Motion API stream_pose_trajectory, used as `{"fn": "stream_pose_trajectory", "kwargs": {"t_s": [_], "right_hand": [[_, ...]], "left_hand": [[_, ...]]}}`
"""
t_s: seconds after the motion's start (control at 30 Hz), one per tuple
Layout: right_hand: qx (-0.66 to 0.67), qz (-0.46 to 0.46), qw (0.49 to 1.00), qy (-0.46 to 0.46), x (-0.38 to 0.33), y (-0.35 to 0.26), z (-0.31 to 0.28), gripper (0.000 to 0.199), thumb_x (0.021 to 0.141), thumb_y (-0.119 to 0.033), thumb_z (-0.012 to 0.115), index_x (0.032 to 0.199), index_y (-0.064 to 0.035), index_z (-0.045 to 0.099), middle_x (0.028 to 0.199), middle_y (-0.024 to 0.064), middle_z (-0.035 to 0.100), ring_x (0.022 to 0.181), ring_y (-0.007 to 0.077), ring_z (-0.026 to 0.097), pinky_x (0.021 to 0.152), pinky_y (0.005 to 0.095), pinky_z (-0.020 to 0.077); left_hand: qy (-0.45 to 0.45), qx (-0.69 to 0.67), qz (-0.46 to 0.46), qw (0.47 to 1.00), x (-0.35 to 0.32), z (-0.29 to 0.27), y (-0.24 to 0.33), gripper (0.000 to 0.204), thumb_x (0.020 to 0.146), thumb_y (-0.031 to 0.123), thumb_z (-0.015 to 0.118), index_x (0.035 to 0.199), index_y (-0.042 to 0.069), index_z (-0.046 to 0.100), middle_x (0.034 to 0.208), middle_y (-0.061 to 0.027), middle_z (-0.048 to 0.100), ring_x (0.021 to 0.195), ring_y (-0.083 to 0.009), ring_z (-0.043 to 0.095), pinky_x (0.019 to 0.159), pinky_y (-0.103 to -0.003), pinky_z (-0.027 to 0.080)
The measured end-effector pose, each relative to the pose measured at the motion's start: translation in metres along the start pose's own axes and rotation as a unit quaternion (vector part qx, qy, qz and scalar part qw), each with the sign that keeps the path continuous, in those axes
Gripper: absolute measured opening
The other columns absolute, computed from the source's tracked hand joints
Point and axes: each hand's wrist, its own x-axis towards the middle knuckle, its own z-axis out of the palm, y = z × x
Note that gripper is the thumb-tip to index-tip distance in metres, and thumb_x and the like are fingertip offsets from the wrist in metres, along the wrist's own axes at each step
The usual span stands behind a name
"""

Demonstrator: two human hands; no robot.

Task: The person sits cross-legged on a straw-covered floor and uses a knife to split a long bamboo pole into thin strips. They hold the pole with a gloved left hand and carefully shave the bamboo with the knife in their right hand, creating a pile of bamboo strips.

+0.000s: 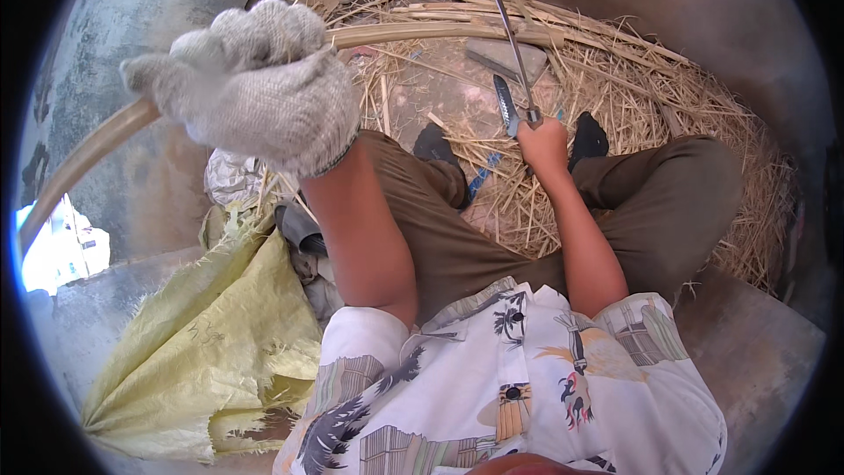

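Observation:
My left hand (255, 88), in a white knitted glove, is raised at the upper left with its fingers closed around a long bamboo strip (97, 145). The pale strip curves from the left edge, passes through the glove and runs right, over the straw. In my bare right hand (543, 145) is the handle of a knife (510, 31); its long narrow blade points up and away, crossing the strip in the picture. I cannot tell whether blade and strip touch. Beside the right hand is a narrow dark object (505, 104) with a pale blue edge, its kind unclear.
Shavings and split strips (686, 97) cover the floor on the far side and right, along a curved wall (703, 0). A grey wedge-shaped block (505, 54) lies beyond my feet. A frayed yellow woven sack (211, 325) spreads at my left, near a grey-blue wall (149, 26).

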Motion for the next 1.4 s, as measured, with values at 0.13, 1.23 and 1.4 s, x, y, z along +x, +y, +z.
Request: {"fn": "stream_pose_trajectory", "kwargs": {"t_s": [0.13,1.23,1.4], "right_hand": [[0.181,-0.020,0.976,-0.117,0.001,0.003,0.010,0.028,0.078,-0.019,0.064,0.062,0.0030,0.059,0.053,0.0135,0.056,0.044,0.0250,0.054,0.048,0.0401,0.0448],[0.197,-0.098,0.971,-0.094,-0.019,-0.025,0.017,0.032,0.077,-0.024,0.067,0.060,0.0017,0.058,0.051,0.0113,0.054,0.049,0.0201,0.051,0.053,0.0381,0.0430],[0.134,-0.142,0.969,-0.150,-0.033,-0.050,-0.005,0.029,0.078,-0.026,0.067,0.069,0.0008,0.063,0.057,0.0134,0.058,0.053,0.0240,0.057,0.057,0.0398,0.0467]], "left_hand": [[0.121,0.133,0.108,0.978,0.001,0.004,0.025,0.064,0.098,0.069,0.035,0.054,0.021,0.037,0.048,0.0041,0.034,0.040,-0.0134,0.025,0.040,-0.030,0.020],[0.037,0.070,0.127,0.989,-0.004,-0.042,0.101,0.062,0.099,0.063,0.041,0.052,0.022,0.036,0.047,0.0055,0.032,0.039,-0.0107,0.025,0.040,-0.029,0.017],[0.047,0.082,0.146,0.985,-0.008,-0.035,0.090,0.063,0.099,0.063,0.040,0.051,0.022,0.034,0.047,0.0051,0.031,0.040,-0.0113,0.023,0.041,-0.029,0.017]]}}
